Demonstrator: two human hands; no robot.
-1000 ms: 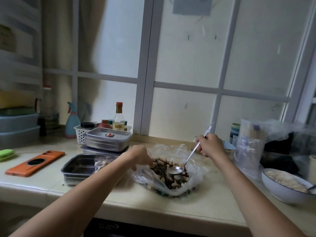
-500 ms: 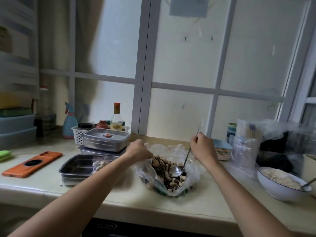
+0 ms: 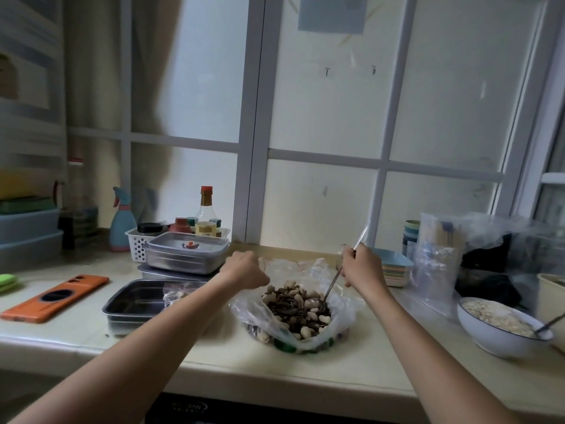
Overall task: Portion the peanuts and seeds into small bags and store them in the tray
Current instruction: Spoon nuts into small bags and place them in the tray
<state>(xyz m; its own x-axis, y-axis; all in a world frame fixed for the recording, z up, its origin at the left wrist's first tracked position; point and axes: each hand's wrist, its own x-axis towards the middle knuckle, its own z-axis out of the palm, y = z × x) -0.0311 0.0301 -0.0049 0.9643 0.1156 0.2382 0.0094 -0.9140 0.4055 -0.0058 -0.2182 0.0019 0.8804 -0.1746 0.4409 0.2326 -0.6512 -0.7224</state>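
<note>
A clear plastic bag (image 3: 339, 316) lies open at the counter's middle, filled with a mix of pale peanuts and dark seeds (image 3: 293, 310). My left hand (image 3: 244, 269) pinches the bag's left rim. My right hand (image 3: 360, 267) grips the handle of a metal spoon (image 3: 331, 284), whose bowl is dug into the mix at the right. Left of the bag stands an open steel tray (image 3: 131, 301) with a small filled bag (image 3: 177, 296) at its right end.
Lidded steel containers (image 3: 186, 255) are stacked behind the tray, with a basket of bottles (image 3: 201, 221) beyond. An orange phone (image 3: 55, 296) lies at the left. A white bowl of nuts (image 3: 501, 322), empty bags (image 3: 437, 264) and stacked dishes (image 3: 394, 267) crowd the right.
My right hand has swung the spoon handle more upright and pushed its bowl into the mix. My left hand stays on the bag's rim.
</note>
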